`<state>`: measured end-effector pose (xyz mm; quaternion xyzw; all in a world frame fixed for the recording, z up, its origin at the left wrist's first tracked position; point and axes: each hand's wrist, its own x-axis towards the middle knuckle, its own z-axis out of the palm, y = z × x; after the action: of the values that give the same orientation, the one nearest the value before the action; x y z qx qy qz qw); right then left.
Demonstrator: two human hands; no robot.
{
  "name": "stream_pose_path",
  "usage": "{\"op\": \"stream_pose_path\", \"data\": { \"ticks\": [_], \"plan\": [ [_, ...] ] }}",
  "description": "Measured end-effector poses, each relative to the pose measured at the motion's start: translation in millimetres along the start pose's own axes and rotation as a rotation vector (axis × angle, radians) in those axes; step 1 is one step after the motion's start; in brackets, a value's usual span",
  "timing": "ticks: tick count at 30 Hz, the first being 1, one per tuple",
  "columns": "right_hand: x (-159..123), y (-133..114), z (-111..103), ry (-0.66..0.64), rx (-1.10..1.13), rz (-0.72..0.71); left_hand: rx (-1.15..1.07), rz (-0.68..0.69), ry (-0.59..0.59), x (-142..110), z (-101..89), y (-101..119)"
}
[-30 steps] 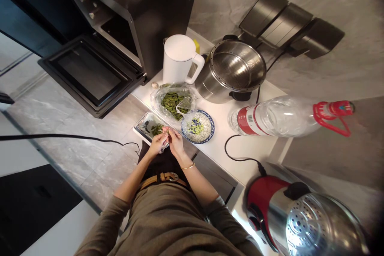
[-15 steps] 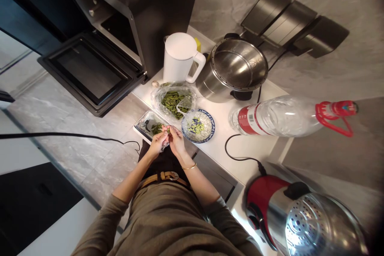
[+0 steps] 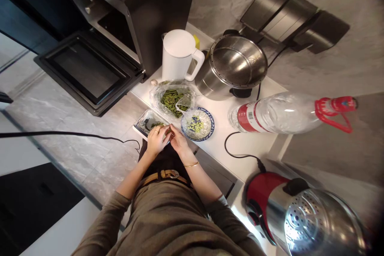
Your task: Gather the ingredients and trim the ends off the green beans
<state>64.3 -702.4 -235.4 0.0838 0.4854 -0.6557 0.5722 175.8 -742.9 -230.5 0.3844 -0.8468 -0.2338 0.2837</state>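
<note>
My left hand (image 3: 157, 141) and my right hand (image 3: 178, 141) meet at the fingertips, closed in a pinch on a small edamame pod that the fingers mostly cover. Below them, a shallow tray (image 3: 144, 125) with a dark rim holds green pod shells, partly hidden by my left hand. Just right of my hands, a blue-and-white plate (image 3: 211, 126) carries a small pile of shelled light-green beans (image 3: 195, 124). Behind the plate, a clear plastic bag (image 3: 156, 102) lies open, full of edamame pods (image 3: 171, 99).
A white jug (image 3: 177, 58) and a steel pot (image 3: 214, 84) stand behind the bag. To the right are a large water bottle (image 3: 276, 114), a black cord (image 3: 228, 150) and a red-and-steel appliance (image 3: 264, 192). At left, an oven door (image 3: 87, 70) hangs open.
My left hand has turned over, its back now facing up and covering the pinched fingertips. More of the tray's contents is hidden. The view has shifted slightly.
</note>
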Motion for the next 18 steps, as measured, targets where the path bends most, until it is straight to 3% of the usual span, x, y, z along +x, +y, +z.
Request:
{"op": "stream_pose_path", "data": {
  "ticks": [4, 9, 14, 18],
  "plan": [
    [-2.7, 0.6, 3.3, 0.041, 0.037, 0.009, -0.093, 0.045, 0.041, 3.3, 6.4, 1.4],
    [-5.7, -8.8, -2.0, 0.064, -0.122, -0.015, -0.123, 0.089, -0.1, 9.7, 6.9, -5.7],
    [-8.7, -27.5, -10.9, -0.037, -0.349, 0.039, -0.276, 0.121, -0.255, 21.6, -4.4, -13.5],
    [-8.5, -36.7, -15.6, -0.153, -0.422, 0.053, -0.412, 0.01, -0.291, 28.5, -13.6, -10.2]
  ]
}}
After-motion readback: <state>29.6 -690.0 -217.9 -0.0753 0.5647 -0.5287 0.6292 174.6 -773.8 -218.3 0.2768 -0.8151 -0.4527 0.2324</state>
